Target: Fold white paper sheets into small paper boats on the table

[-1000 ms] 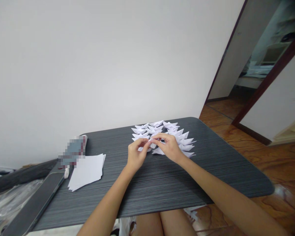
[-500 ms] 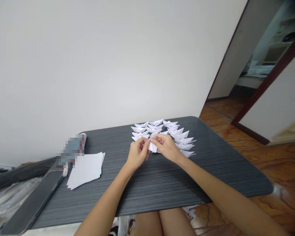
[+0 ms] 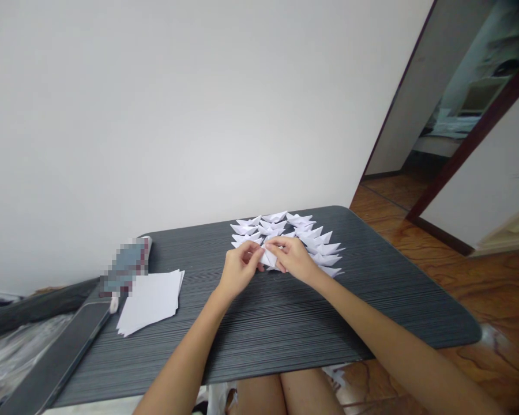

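2 hands (image 3: 237, 268) (image 3: 296, 260) pinching 1 folded paper (image 3: 268, 258) | 10+ boats (image 3: 327, 249) | 1 sheet stack (image 3: 151, 300)

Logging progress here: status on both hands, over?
Left hand, right hand: both pinching small folded white paper piece. Pointed white folded-paper boats crowd close, beyond and rightward.

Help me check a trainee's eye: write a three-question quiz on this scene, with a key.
1. True or false: the left hand and the right hand both pinch the same piece of paper.
2. Where does the stack of flat sheets lie?
A) Under the right hand
B) On the table, to the left of both hands
C) On the floor
3. Fill in: the white paper shapes grouped around and beyond the hands are folded like small ____.

Key: 1. True. 2. B. 3. Boats.
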Motion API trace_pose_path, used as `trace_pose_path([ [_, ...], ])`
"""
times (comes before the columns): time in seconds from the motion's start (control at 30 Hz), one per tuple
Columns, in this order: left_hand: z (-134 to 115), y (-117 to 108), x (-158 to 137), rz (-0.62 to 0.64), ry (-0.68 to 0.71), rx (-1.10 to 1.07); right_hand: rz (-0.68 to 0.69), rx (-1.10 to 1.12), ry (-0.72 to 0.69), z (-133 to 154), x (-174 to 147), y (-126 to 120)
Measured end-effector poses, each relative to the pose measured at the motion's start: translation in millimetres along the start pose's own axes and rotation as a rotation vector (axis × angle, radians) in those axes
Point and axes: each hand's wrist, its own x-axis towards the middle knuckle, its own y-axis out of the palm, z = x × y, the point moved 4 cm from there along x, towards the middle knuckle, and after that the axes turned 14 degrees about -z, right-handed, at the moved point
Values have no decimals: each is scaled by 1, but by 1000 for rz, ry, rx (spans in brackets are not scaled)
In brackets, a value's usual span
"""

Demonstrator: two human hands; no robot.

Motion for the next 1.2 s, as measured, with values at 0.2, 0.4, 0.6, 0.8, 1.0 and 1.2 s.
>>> trace_pose_path([
  [0.2, -12, -7, -1, -99, 284, 178, -90, -228, -295, 14, 0, -8],
  [0.4, -16, -7, -4, -120, 320, 237, -97, -351, -511, 26, -7, -8],
  [0.6, -10, -10, -3, -141, 209, 132, -121, -336, -465, 24, -4, -13],
  [0.8, -12, -16, 0, -225, 252, 167, -101, -252, -431, 24, 0, -16],
  [1.0, -22, -9, -5, -188, 497, 239, -35, -220, -485, 23, -4, -8],
  [1.2, -16, -5, -4, -147, 270, 58, -68, -231, -558, 26, -8, -8],
])
